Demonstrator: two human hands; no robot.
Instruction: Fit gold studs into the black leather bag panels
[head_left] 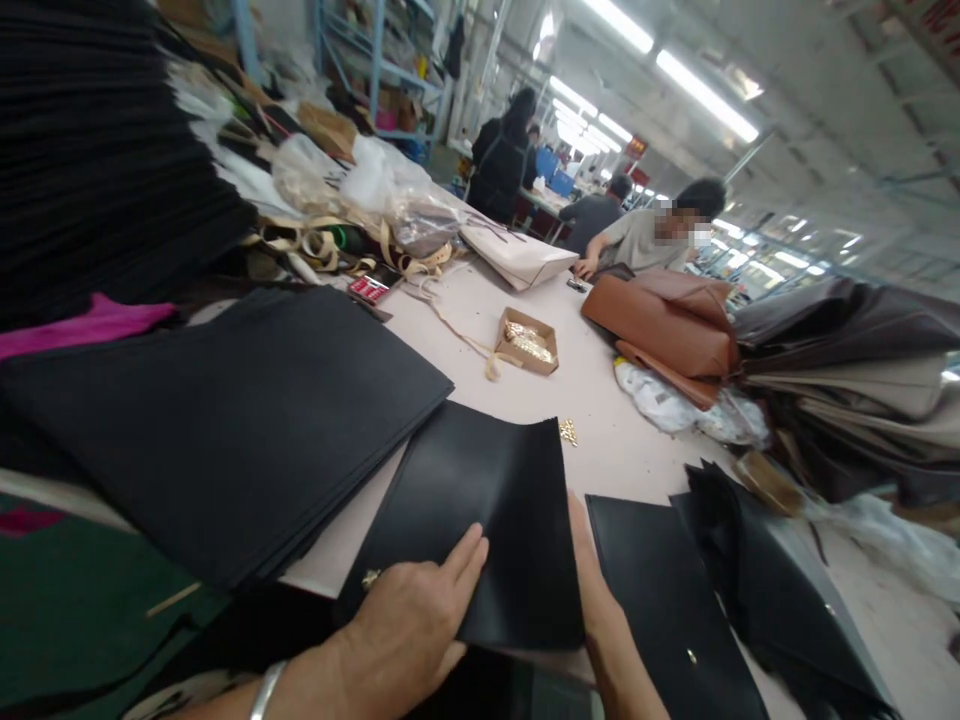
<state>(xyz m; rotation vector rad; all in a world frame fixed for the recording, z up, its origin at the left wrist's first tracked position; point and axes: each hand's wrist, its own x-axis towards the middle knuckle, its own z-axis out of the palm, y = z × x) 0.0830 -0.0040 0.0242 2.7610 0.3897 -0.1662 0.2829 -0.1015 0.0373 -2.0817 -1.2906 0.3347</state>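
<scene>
A black leather-like panel point(517, 540) lies in front of me over the table's near edge, its surface slightly bowed. My left hand point(420, 605) is closed on its near edge, with the index and middle fingers along the top and the thumb low at the edge. A small gold metal fitting point(370, 578) shows on the panel beside the knuckles. Against the panel's right edge, my right hand point(600, 590) is held upright with its fingers straight; the panel hides part of it. Right of that hand is another black panel point(660, 580) bearing a small gold fitting point(691, 656).
A stack of black sheets point(247, 420) covers the left. Beyond are a small box point(555, 362) of gold fittings, loose gold pieces point(568, 432) and a pale bag point(517, 255). Brown leather pieces point(660, 325) and dark panels point(780, 580) lie right. A co-worker point(649, 240) works across the table.
</scene>
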